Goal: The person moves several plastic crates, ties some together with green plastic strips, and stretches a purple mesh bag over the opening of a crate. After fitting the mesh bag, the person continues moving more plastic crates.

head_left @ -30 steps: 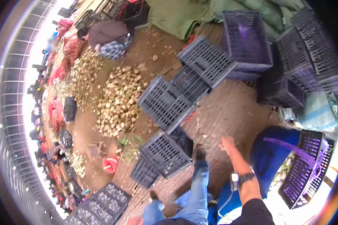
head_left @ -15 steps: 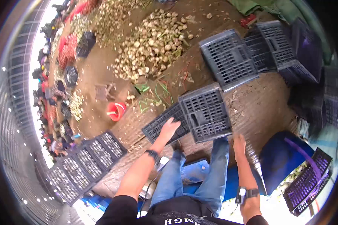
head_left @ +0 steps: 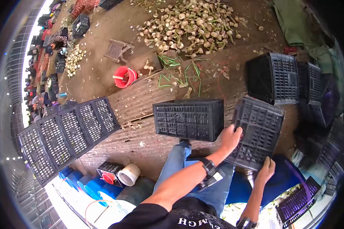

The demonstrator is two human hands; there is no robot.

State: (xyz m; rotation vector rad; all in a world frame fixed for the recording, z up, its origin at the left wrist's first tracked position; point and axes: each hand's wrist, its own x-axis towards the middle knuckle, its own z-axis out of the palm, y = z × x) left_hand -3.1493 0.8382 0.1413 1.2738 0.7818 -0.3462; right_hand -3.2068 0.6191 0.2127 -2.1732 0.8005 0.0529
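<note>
Left hand (head_left: 231,138): closed over the upper left edge of a black perforated plastic crate (head_left: 259,134), fingers curled on the rim, a dark band on the wrist.

Right hand (head_left: 266,170): gripping the lower edge of the same crate, fingers wrapped under the rim. The two grips sit on opposite sides, so the load is probably balanced and the crate can be turned.

Crate held: tilted, its latticed base or side facing the camera, raised in front of the person's blue-jeaned legs (head_left: 179,168), clear of the ground. Whether anything is inside cannot be told.

Second black slatted plastic crate (head_left: 189,119): just left of the held one, resting on its side on the ribbed brown ground sheet (head_left: 141,103), apart from both hands.

Third black crate (head_left: 273,78): beyond the held one, also tipped on its side, with further dark crates stacked at the right edge.

Row of flat black crates (head_left: 65,133): at left, side by side.

Heap of pale bulb-like vegetables (head_left: 191,26): on bare soil beyond the sheet, well apart from the hands.

Red plastic bucket (head_left: 125,76): near the heap, beside a small stool (head_left: 117,50).

Green strapping pieces (head_left: 179,70): loose on the sheet.
</note>
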